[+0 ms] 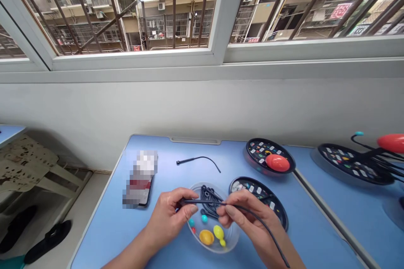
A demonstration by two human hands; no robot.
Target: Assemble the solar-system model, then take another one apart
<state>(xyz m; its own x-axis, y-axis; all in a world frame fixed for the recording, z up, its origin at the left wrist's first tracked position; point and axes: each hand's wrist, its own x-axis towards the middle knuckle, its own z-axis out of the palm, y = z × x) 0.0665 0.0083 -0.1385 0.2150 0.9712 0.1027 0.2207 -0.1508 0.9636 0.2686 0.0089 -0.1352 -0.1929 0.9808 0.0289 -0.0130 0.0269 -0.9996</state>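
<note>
My left hand (168, 214) pinches one end of a thin black flexible rod (252, 215) above a clear plastic bowl (229, 235). My right hand (249, 214) is closed on the same rod a little further along; the rest of the rod trails down to the right past my wrist. Inside the bowl lie several more black rods (208, 195), small teal beads (204, 218), and yellow and orange egg-shaped pieces (206, 236). Both hands hover over the bowl on the blue table (104, 231).
A phone (140, 180) lies left of the bowl. A loose black rod (198, 159) lies behind it. Three round black discs with coloured chips stand to the right (259, 151) (277, 212) (347, 162); red egg shapes (277, 162) sit on two. A plastic chair (28, 168) stands at the left.
</note>
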